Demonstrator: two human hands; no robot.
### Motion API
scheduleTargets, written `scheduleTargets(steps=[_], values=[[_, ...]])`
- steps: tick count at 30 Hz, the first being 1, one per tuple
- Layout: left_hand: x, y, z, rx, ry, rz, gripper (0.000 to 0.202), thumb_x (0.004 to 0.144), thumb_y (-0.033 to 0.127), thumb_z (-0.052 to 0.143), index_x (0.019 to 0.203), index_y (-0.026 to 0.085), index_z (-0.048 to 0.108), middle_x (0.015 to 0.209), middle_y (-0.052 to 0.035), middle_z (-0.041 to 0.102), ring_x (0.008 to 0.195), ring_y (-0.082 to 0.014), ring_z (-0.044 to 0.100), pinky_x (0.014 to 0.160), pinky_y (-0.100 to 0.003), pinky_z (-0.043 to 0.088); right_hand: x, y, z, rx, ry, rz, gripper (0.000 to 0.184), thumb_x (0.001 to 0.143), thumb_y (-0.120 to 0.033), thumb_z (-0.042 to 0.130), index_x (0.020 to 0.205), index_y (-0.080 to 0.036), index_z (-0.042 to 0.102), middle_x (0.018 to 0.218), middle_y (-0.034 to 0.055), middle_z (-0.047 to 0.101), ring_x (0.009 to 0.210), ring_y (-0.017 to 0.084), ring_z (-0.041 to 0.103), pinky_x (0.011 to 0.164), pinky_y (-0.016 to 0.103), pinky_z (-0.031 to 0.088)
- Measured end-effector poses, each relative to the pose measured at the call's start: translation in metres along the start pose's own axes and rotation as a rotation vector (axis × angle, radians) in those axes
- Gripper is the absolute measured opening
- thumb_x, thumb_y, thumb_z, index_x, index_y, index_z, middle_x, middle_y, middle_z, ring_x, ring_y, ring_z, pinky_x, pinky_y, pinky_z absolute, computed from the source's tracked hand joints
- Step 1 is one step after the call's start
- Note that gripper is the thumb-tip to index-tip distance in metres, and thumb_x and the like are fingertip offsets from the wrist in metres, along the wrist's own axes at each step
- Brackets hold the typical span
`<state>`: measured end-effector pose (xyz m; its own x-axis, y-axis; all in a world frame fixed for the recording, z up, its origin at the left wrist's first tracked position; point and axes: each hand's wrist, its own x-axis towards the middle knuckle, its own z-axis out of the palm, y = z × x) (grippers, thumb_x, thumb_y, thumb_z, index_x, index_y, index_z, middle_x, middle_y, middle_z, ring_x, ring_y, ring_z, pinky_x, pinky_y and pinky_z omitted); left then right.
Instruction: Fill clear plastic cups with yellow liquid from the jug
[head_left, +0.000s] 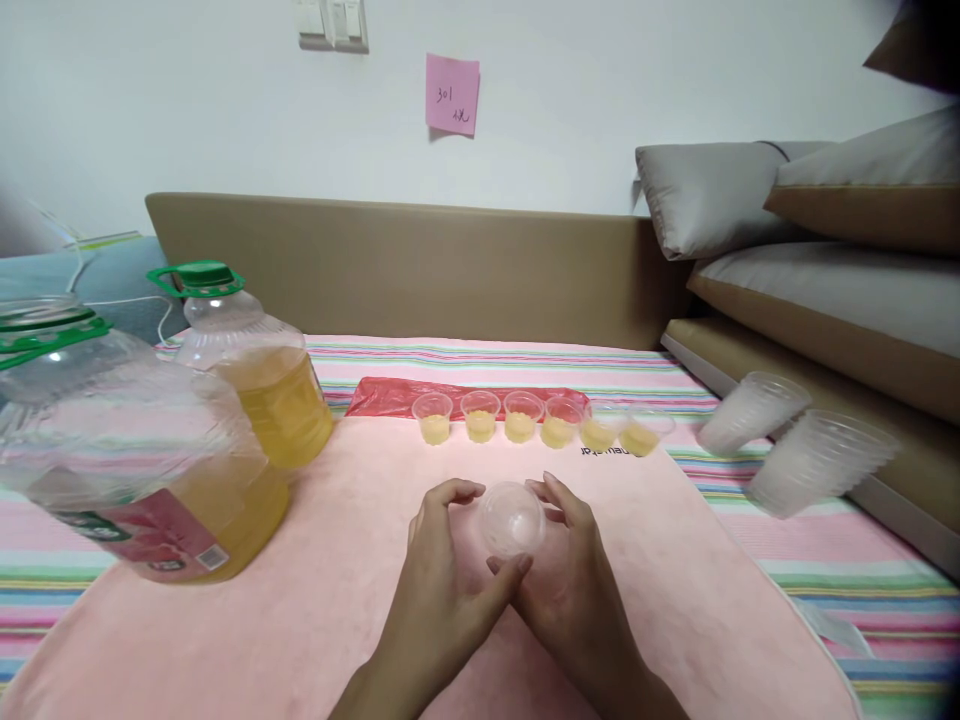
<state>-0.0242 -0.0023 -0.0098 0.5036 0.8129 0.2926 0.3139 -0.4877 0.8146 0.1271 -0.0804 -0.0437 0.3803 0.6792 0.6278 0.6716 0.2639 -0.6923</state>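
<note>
Cup [512, 519], a small clear empty one, is sitting at the middle of the pink towel [300, 600], at six o'clock from the row of six filled cups [525, 418] and at three o'clock from the big oil jug [142, 460]. Judging by the hold, steadying it level with light, even pressure would be best, since thin plastic is likely buckling under a squeeze. Left hand [442, 580] and right hand [574, 570] are both curling around it, fingers half closed, fingertips touching its rim from either side.
</note>
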Motion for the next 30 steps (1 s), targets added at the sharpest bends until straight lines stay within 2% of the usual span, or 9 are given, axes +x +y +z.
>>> scheduleTargets(steps=[12,19,25,30], values=[[0.001,0.002,0.0,0.014,-0.002,0.018,0.059,0.086,0.048,0.073,0.131,0.032,0.038,0.135,-0.0063,0.052,0.13,-0.0313,0.05,0.11,-0.061,0.042,0.001,0.002,-0.001,-0.025,0.019,-0.004,0.078,0.095,-0.037,0.076,0.158,-0.038,0.03,0.142,0.0096,0.049,0.125,0.033,0.054,0.099,0.059,0.055],[0.0,0.0,-0.001,0.018,0.047,0.028,0.056,0.089,0.048,0.072,0.13,0.03,0.039,0.133,-0.0085,0.053,0.129,-0.0315,0.052,0.109,-0.062,0.043,0.002,0.0,-0.002,-0.079,0.024,-0.027,0.075,0.096,-0.038,0.074,0.158,-0.035,0.031,0.14,0.0096,0.051,0.123,0.032,0.054,0.1,0.057,0.055],[0.003,-0.001,-0.007,-0.064,0.183,0.119,0.054,0.092,0.042,0.071,0.133,0.03,0.038,0.134,-0.0085,0.052,0.131,-0.0281,0.053,0.114,-0.058,0.043,0.003,0.0,-0.003,-0.137,0.038,-0.002,0.071,0.094,-0.039,0.074,0.154,-0.034,0.035,0.138,0.0098,0.052,0.123,0.032,0.055,0.098,0.055,0.056],[0.012,0.002,-0.021,-0.208,0.334,0.214,0.048,0.094,0.034,0.069,0.13,0.03,0.038,0.132,-0.0089,0.055,0.13,-0.0273,0.056,0.116,-0.06,0.041,0.005,0.002,-0.005,-0.15,0.016,0.034,0.073,0.091,-0.039,0.077,0.152,-0.033,0.037,0.139,0.0087,0.053,0.125,0.032,0.053,0.102,0.056,0.052]])
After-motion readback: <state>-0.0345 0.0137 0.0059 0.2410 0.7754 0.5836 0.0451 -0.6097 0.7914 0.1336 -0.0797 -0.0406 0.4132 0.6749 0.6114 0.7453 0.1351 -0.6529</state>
